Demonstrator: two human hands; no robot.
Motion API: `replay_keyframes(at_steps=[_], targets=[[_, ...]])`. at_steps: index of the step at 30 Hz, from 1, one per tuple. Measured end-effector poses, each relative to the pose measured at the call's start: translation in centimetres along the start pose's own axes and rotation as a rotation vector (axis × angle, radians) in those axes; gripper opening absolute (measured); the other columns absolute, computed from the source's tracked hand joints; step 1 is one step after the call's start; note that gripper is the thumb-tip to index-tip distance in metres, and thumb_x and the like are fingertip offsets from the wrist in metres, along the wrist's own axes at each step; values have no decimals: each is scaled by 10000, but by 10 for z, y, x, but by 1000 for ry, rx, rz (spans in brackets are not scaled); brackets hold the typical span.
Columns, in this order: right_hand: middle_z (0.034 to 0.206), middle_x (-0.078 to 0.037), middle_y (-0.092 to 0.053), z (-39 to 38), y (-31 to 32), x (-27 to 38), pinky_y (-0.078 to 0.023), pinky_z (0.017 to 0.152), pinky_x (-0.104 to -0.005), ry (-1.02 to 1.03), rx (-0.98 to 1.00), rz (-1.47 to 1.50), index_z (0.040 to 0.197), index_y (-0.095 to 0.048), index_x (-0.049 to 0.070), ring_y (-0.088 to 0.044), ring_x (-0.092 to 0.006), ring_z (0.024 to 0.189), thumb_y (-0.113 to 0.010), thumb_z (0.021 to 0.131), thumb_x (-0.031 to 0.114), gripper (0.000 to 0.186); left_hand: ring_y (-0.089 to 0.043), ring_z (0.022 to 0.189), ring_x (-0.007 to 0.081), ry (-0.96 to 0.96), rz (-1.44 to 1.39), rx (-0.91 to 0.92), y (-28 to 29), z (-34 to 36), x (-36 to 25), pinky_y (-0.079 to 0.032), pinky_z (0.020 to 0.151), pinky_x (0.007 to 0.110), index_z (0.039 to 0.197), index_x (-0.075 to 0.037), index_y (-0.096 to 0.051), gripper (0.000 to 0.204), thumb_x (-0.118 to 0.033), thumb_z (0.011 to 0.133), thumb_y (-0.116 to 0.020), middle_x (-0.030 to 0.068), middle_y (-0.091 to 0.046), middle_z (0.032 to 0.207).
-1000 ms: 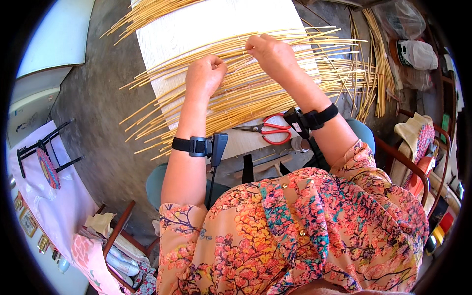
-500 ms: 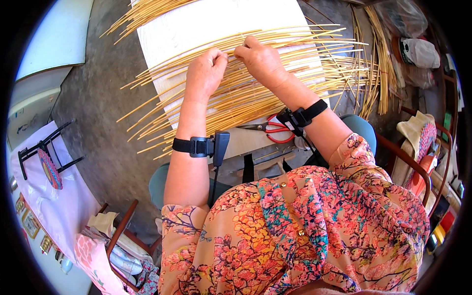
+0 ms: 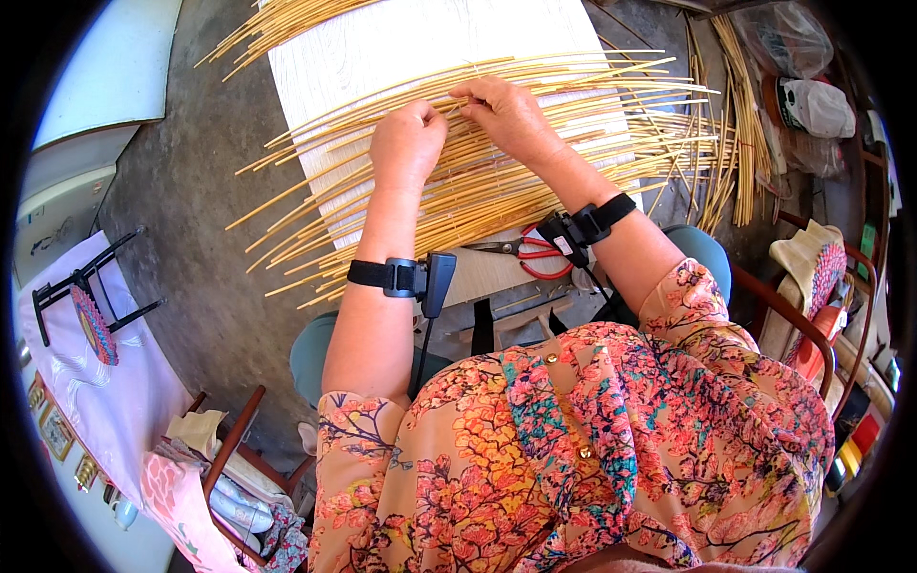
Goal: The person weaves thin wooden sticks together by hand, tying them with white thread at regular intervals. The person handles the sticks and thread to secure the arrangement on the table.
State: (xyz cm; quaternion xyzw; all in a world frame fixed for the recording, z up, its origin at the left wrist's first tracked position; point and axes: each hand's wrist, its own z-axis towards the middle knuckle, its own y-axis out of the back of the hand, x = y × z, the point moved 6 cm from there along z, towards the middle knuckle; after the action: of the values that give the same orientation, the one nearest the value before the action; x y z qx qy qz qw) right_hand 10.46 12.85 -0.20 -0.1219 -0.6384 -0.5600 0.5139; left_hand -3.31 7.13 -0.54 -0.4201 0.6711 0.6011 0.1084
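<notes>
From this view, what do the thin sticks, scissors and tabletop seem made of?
Sticks: probably reed or cane; tan, smooth, slightly shiny.
Scissors: grey blades, likely metal; smooth red handles, perhaps plastic-coated.
Tabletop: white with fine grain lines, perhaps wood or laminate.

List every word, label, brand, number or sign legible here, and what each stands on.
No text can be read.
Black box on the right forearm: a small pale label, too small to read.
White plastic bag at the right: any print is too blurred to read.
Sticks and scissors: no lettering can be made out.
</notes>
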Motion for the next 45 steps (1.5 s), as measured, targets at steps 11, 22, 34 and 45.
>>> replay_keyframes(at_steps=[11, 22, 34, 45], targets=[[856, -162, -621, -3, -12, 1, -495, 679, -409, 19, -42, -122, 888, -633, 21, -611, -353, 781, -609, 846, 88, 83, -624, 636, 290, -56, 76, 5, -3, -3, -3, -485, 615, 367, 771, -85, -698, 176, -242, 744, -624, 146, -644, 675], [831, -126, -587, -1, -14, 11, -508, 665, -403, 76, -33, -261, 864, -659, 59, -609, -334, 763, -654, 809, 145, 102, -579, 428, 173, -74, -25, -5, -9, -1, 10, -458, 469, 303, 748, -21, -699, 148, -142, 786, -623, 107, -603, 525], [819, -84, -598, 2, -7, 18, -518, 637, -400, 122, -3, -343, 830, -639, 91, -626, -304, 743, -639, 788, 124, 54, -596, 455, 164, 30, -43, -5, -3, -3, 23, -466, 482, 295, 750, -17, -694, 163, -169, 780, -644, 101, -612, 531], [812, -63, -585, -5, -4, 14, -516, 627, -381, 197, -1, -420, 839, -651, 101, -624, -285, 744, -651, 782, 116, 59, -651, 708, 304, 32, 51, -153, 5, -5, 19, -513, 643, 403, 764, -99, -708, 118, -196, 770, -640, 127, -681, 743]])
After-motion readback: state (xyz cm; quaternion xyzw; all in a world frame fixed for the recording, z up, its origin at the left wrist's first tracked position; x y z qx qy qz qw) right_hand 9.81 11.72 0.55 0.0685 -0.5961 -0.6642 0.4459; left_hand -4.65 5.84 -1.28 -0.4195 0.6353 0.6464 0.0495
